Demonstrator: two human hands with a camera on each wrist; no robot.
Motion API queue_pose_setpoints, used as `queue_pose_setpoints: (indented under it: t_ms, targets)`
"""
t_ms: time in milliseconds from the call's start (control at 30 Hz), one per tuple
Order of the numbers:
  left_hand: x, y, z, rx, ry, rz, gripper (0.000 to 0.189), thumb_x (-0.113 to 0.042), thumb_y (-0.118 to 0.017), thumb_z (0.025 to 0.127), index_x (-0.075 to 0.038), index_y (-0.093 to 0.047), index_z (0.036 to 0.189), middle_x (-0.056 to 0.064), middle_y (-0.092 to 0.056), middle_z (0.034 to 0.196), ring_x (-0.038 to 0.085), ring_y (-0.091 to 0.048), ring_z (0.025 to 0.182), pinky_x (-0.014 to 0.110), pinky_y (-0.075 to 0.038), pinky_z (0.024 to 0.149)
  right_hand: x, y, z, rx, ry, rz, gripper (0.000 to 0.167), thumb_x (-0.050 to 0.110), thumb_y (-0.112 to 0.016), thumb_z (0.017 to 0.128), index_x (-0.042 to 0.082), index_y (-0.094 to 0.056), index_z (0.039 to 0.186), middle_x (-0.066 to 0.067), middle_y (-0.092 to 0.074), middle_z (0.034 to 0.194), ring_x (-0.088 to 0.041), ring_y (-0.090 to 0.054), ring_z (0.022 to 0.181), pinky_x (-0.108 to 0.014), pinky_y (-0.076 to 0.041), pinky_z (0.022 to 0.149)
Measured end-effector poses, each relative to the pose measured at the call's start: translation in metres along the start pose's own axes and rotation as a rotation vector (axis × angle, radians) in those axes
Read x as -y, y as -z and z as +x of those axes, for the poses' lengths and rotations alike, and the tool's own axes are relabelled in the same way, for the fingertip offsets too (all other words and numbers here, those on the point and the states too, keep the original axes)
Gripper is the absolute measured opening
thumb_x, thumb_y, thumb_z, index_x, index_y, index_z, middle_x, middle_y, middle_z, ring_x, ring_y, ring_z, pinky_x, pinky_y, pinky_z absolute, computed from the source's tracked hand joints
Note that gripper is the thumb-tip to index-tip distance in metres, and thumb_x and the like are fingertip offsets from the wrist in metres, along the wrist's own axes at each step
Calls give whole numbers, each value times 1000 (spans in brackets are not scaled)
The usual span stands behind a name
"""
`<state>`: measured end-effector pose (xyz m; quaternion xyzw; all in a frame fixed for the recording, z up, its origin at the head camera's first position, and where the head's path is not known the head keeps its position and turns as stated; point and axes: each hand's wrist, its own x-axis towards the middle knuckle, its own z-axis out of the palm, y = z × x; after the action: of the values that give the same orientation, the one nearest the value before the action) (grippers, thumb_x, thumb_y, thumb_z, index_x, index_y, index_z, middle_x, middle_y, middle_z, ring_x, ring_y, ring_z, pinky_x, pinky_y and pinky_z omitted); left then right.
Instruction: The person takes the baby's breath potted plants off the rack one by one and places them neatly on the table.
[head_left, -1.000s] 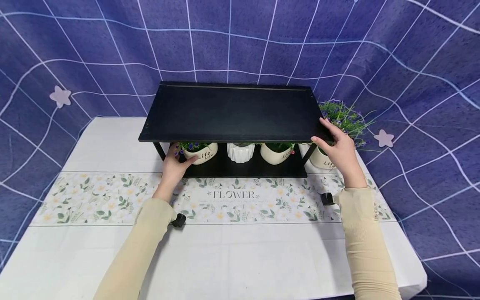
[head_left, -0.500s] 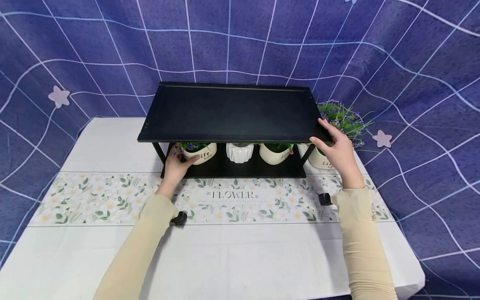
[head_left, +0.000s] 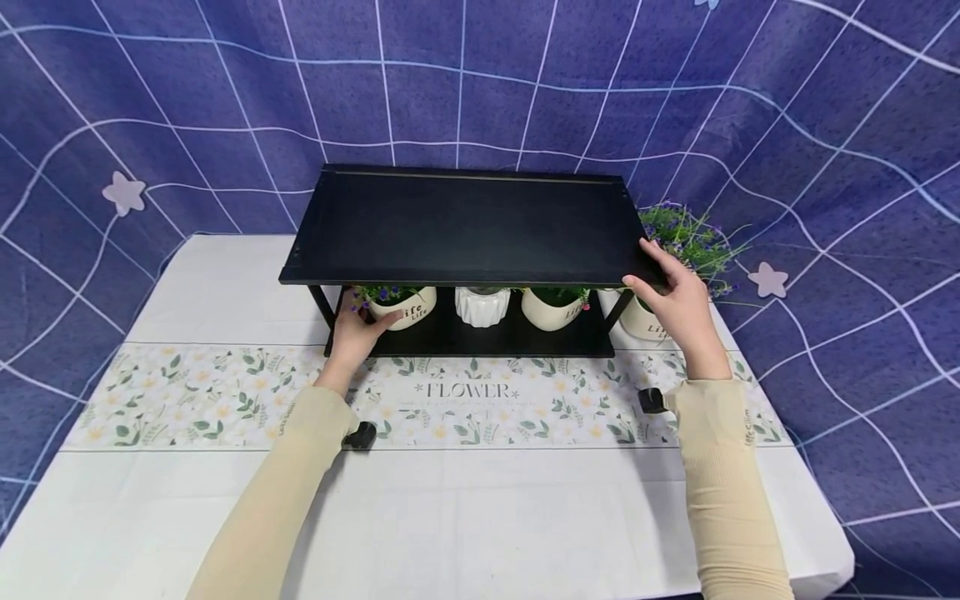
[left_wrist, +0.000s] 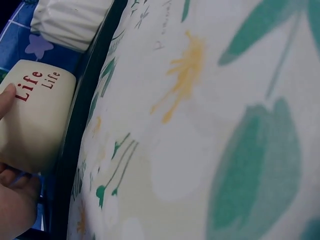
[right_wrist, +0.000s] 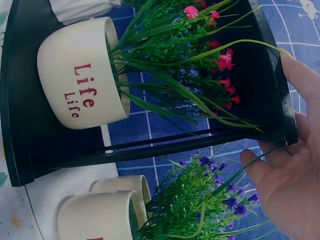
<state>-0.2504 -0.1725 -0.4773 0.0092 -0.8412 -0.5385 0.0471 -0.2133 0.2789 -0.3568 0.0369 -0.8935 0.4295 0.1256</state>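
Note:
My left hand (head_left: 351,337) reaches under the top board of a black two-tier shelf (head_left: 468,225) and grips a cream flowerpot (head_left: 412,308) with purple flowers. Its thumb lies across the pot's front; most other fingers are hidden. In the left wrist view this pot (left_wrist: 42,117) shows red "Life" lettering. At the top board's front right corner, my right hand (head_left: 684,312) holds the shelf, fingers over the board and thumb at its front edge. Along the lower board stand a white ribbed pot (head_left: 481,307) and a second cream flowerpot (right_wrist: 75,75) with pink flowers.
Right of the shelf stand cream pots (right_wrist: 95,215) with purple flowers (head_left: 686,237), partly behind my right hand. A white tablecloth (head_left: 480,517) with a printed flower band covers the table. Behind hangs a blue gridded curtain (head_left: 450,100).

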Motion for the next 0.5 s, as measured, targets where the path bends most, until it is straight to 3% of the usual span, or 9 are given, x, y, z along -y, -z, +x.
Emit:
queue_pose_setpoints:
  t_ms: [267, 500]
  targets:
    - [-3, 1, 7, 0, -25, 73, 91, -37, -75, 84, -8, -22, 151, 21, -35, 150, 35, -37, 140, 49, -33, 115, 0, 0, 0, -7, 1, 0, 62, 33, -67, 91, 22, -44, 147, -7, -34, 157, -20, -33, 145, -40, -38, 113]
    - [-3, -1, 7, -30, -48, 74, 88, -35, -77, 82, -11, -27, 151, 20, -46, 144, 34, -45, 134, 49, -38, 112, 0, 0, -1, -4, -4, 4, 62, 34, -67, 91, 22, -44, 147, -7, -34, 157, -21, -33, 145, -41, -37, 113]
